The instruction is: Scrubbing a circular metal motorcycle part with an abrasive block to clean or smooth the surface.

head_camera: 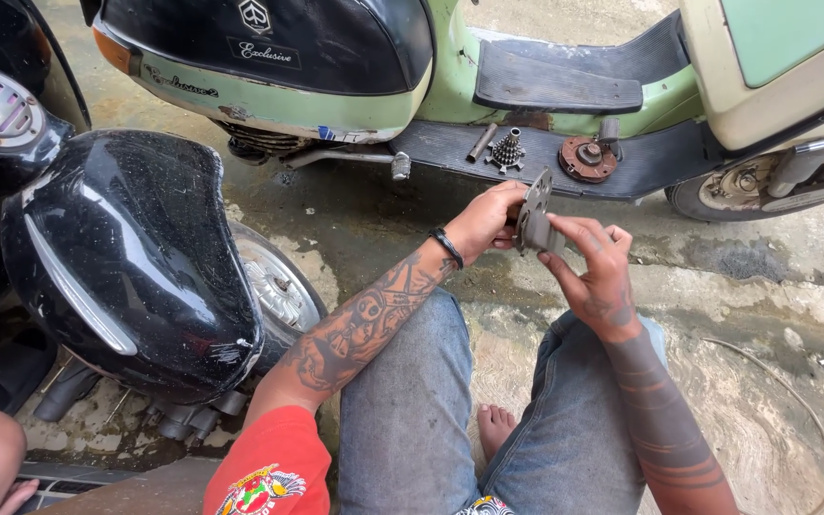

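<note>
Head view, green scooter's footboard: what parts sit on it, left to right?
Metal tube → small stepped gear cluster → rusty round disc → grey block just behind the disc's right edge. The flat grey metal part held in both hands sits in front, off the footboard.

Both hands hold a small grey metal plate [533, 217] above the knees: the left hand [486, 221] grips its near edge, the right hand [595, 269] pinches its lower side. Behind, on the green scooter's footboard [450, 143], lie a stepped gear cluster [506, 152] and a rusty round hub [587, 158] (well apart from the hands).
</note>
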